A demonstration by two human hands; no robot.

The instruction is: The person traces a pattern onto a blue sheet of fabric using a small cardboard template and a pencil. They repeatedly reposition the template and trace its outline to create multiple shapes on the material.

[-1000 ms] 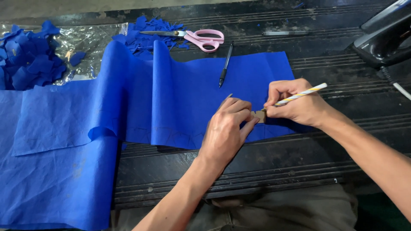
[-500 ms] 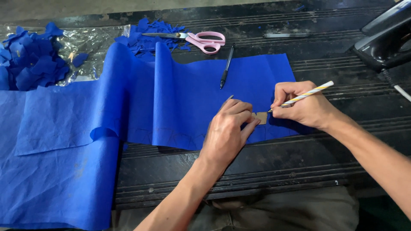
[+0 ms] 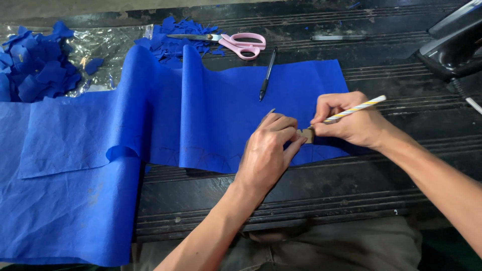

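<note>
At centre right of the frame, the left hand (image 3: 268,145) pins a small brown template (image 3: 306,134) on the blue fabric (image 3: 221,110) while the right hand (image 3: 351,123), clenched around a striped pencil (image 3: 356,109), appears mid-tracing, needing steady pressure next.

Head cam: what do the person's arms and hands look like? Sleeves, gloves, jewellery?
Both arms are bare up to the frame's edge: no sleeves in view. The left hand and right hand are ungloved, with no rings, watch or wristbands visible. Fingernails look short. No tattoos, bandages or other markings can be made out on either forearm.
</note>
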